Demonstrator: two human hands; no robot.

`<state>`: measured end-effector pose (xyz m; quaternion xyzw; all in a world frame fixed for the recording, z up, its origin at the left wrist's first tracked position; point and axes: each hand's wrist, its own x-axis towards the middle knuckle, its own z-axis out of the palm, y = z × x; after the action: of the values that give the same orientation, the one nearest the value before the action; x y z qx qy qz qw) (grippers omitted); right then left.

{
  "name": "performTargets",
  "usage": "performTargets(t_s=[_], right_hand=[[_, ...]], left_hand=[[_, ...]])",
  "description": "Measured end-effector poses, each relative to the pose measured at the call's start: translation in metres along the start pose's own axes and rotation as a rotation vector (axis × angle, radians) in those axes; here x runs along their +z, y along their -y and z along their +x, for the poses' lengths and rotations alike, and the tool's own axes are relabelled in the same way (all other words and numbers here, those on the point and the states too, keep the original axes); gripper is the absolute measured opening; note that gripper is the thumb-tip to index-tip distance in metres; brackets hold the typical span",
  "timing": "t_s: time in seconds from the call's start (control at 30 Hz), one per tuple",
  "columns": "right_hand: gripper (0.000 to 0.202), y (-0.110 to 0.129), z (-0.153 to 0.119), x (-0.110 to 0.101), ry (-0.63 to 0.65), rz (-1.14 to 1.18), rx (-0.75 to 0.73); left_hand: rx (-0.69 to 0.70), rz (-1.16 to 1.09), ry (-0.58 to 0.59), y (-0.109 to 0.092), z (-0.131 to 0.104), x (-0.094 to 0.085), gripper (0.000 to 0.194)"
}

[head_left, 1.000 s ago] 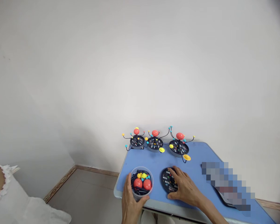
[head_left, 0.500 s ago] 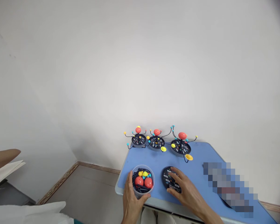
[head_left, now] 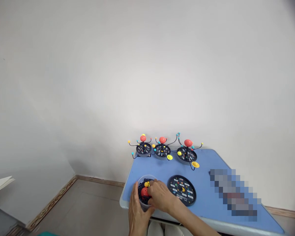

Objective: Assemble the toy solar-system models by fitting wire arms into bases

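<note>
Right hand [head_left: 161, 196] moved into bowl [head_left: 140, 183], three models [head_left: 162, 149]

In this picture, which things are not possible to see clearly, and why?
- Head view: the bowl contents are mostly covered by the right hand, so what it grips is unclear.
- Head view: a pixelated patch hides something on the table.
- Head view: labels on the black disc are too small.
- Head view: the left hand is cut off by the bottom edge.
</note>
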<state>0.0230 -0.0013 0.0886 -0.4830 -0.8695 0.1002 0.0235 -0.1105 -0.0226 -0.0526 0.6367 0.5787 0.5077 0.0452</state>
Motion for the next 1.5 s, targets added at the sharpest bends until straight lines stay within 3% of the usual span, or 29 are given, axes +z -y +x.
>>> performTargets(t_s=[0.27,0.53,0.8,1.03,1.27,1.4,1.5], right_hand=[[0.024,-0.006,0.008,0.003,-0.009,0.054,0.034],[0.018,-0.037,0.002,0.002,-0.171,0.35,0.092],[0.032,-0.05,0.017,0.009,-0.166,0.622,0.083],[0.017,-0.05,0.02,0.011,-0.125,0.692,0.047],[0.038,-0.056,0.02,0.01,-0.153,0.643,0.097],[0.026,-0.052,0.019,0.006,-0.112,0.581,0.067],[0.029,-0.047,0.018,0.0,-0.087,0.518,0.032]], left_hand=[[0.035,0.025,-0.021,0.0,0.001,0.002,0.092],[-0.13,-0.136,0.058,-0.001,0.002,-0.007,0.094],[-0.117,-0.101,0.031,-0.012,0.002,-0.006,0.094],[-0.142,-0.124,0.046,-0.016,0.0,-0.008,0.095],[-0.149,-0.146,0.041,-0.014,-0.002,-0.005,0.098],[-0.168,-0.146,0.045,-0.012,-0.002,-0.003,0.1],[-0.185,-0.147,0.07,-0.009,-0.003,-0.003,0.104]])
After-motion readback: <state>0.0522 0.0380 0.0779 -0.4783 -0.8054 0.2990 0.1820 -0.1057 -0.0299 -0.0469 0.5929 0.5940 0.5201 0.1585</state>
